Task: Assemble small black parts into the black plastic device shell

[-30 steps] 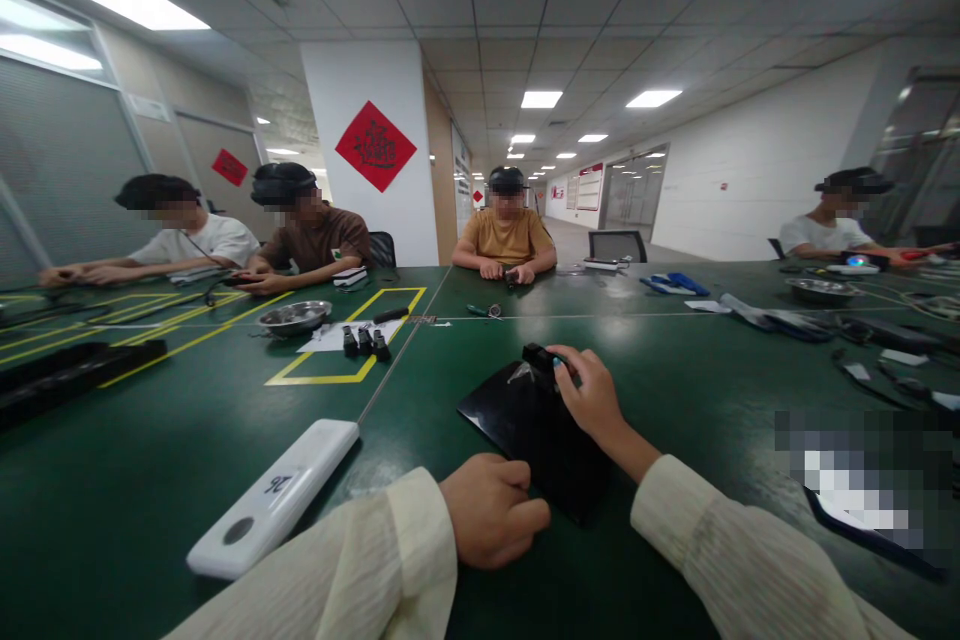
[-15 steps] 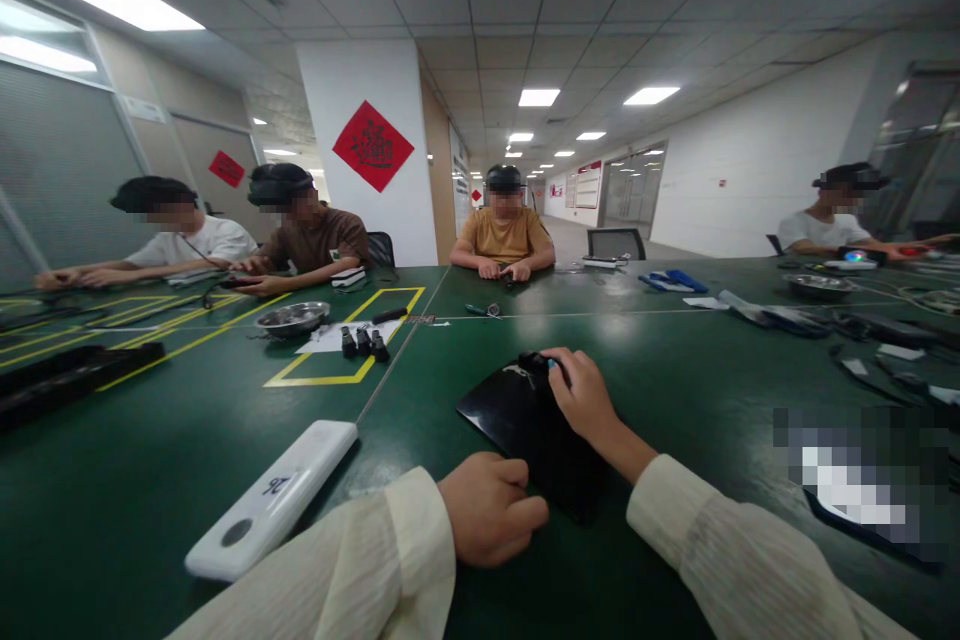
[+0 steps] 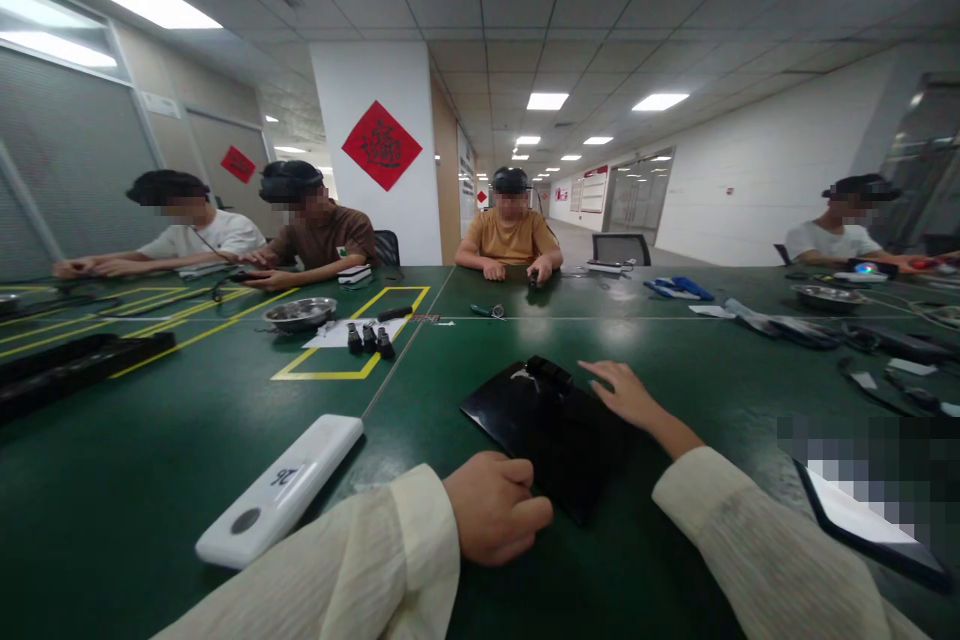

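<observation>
Green table (image 3: 135, 460) | bowl (image 3: 301, 317), white case (image 3: 289, 485), black sheet (image 3: 562, 445) nearby | left fingers (image 3: 527, 515): grip unclear | right fingers (image 3: 604, 372) spread

Seated co-workers (image 3: 510, 238): four; two left, one far, one right. Red diamond hangings (image 3: 382, 145), left: two. Metal bowls (image 3: 298, 324) in full view: two; one left, one right. Small black pieces (image 3: 369, 338), left: three. White case (image 3: 281, 490), near left: one. Flat black item (image 3: 517, 410), near: one. Own hands (image 3: 495, 510), near: two.
</observation>
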